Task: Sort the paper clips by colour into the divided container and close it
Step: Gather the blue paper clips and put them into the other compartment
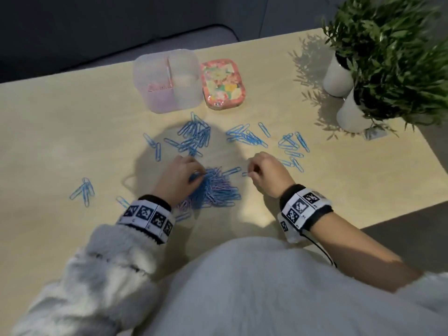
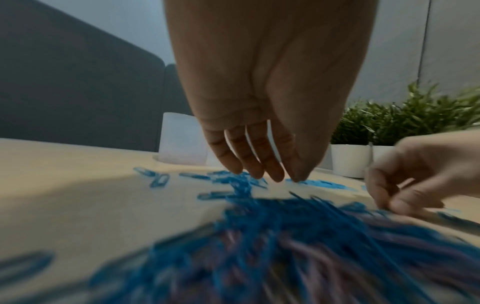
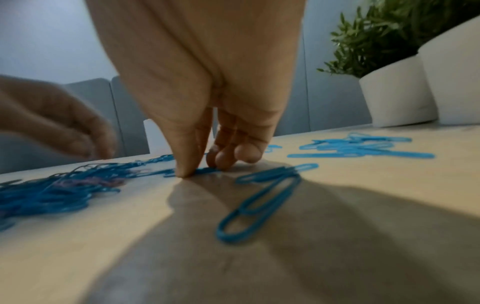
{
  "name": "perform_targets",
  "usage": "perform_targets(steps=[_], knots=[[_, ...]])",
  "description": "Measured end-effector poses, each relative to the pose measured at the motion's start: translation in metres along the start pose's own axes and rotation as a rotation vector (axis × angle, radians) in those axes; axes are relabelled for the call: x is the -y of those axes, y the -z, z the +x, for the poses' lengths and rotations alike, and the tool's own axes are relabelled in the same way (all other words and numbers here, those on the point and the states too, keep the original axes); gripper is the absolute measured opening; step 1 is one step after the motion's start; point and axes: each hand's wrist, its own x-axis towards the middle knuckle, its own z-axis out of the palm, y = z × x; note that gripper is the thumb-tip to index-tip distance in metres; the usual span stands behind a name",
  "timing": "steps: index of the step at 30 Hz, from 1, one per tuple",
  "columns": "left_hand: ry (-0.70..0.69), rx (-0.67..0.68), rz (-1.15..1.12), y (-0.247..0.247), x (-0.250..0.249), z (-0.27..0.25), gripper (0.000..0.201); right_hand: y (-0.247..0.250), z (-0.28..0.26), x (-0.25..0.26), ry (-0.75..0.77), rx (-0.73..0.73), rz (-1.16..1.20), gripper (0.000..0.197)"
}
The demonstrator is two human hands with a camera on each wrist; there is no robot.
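Note:
A tangled pile of blue and purple paper clips lies in front of me on the table. My left hand touches the pile's left edge; in the left wrist view its fingers hang nearly straight over the clips with nothing seen between them. To the right of the pile, my right hand pinches a blue clip against the table with thumb and curled fingers. The translucent divided container stands open at the back, with pink clips in one compartment. Loose blue clips are scattered between it and the pile.
A flat floral-patterned box lies just right of the container. Two potted plants in white pots stand at the right rear near the table's edge. More blue clips lie far left, and others to the right.

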Motion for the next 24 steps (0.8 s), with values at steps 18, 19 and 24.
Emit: perform_targets(steps=[18, 19, 24], knots=[[0.034, -0.092, 0.118, -0.027, -0.017, -0.039, 0.009, -0.006, -0.005, 0.014, -0.015, -0.161, 0.050, 0.015], [0.025, -0.095, 0.121, -0.029, -0.019, -0.039, 0.011, -0.008, -0.007, 0.023, 0.038, -0.103, 0.055, 0.013], [0.032, -0.005, 0.173, -0.034, -0.028, -0.038, 0.020, -0.027, -0.010, 0.048, 0.175, 0.087, -0.025, 0.019]])
